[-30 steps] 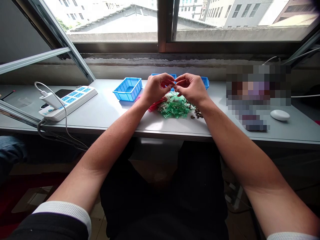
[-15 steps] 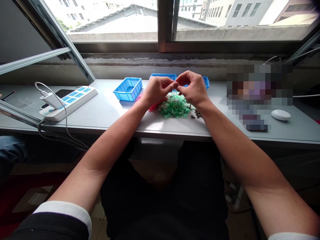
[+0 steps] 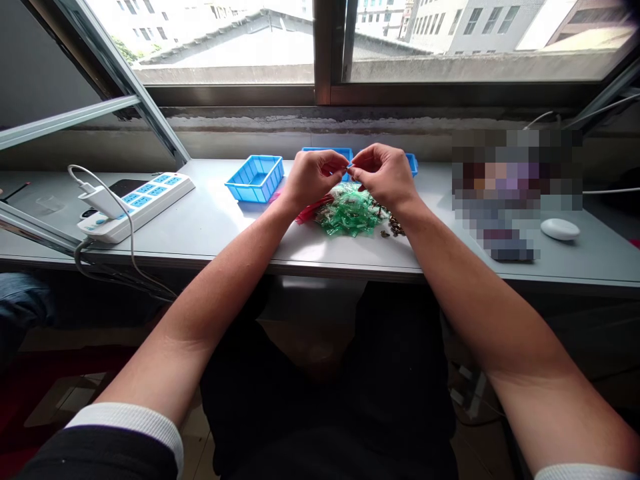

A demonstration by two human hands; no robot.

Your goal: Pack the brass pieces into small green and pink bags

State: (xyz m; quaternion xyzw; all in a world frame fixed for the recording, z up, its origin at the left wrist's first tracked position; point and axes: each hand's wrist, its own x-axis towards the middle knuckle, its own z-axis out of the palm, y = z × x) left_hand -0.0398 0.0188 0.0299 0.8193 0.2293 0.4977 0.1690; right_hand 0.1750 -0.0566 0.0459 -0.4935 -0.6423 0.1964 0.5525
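Observation:
My left hand [image 3: 314, 177] and my right hand [image 3: 384, 175] are raised just above the grey desk [image 3: 210, 220], fingertips meeting in a pinch. Both are closed on a tiny piece that is too small to name. Directly below them lies a heap of small green plastic parts [image 3: 350, 212]. A red piece [image 3: 311, 210] pokes out at the heap's left, and a few small dark parts [image 3: 395, 229] lie at its right. Blue trays [image 3: 256, 177] stand behind and to the left of my hands.
A white power strip [image 3: 135, 203] with a plugged-in charger and cable lies at the left. A white mouse [image 3: 560, 229] sits at the right beside a blurred-out area. An open window frame [image 3: 90, 113] juts in over the left of the desk.
My hands have stayed together over the green heap. The fingers shifted slightly as they worked the small piece, with the right hand dipping a little lower than half a second ago.

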